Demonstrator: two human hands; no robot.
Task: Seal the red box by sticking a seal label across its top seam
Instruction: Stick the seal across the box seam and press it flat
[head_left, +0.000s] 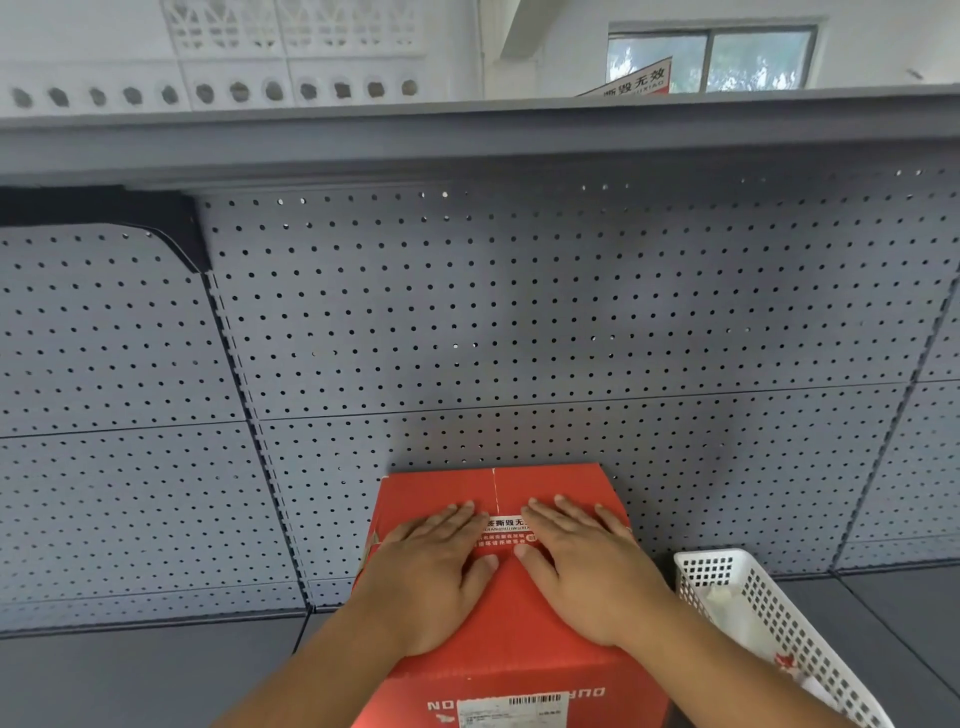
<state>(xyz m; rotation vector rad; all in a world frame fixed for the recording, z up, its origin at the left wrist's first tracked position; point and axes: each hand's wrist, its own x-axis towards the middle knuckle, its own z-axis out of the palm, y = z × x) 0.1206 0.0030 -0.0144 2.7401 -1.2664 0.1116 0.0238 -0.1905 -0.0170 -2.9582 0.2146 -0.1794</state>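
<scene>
The red box (506, 629) stands on the grey shelf in front of me, its top seam running away from me down the middle. A red and white seal label (508, 531) with Chinese print lies across that seam. My left hand (434, 569) rests flat on the box top, left of the seam, fingers spread over the label's left end. Flat on the right side lies my right hand (584, 564), covering the label's right end. Neither hand grips anything. Both ends of the label are hidden under my fingers.
A white plastic mesh basket (779, 618) sits right of the box with label sheets inside. A grey pegboard wall (519, 322) rises just behind the box. An upper shelf edge (467, 140) overhangs above. Another label sheet (636, 80) pokes up beyond it.
</scene>
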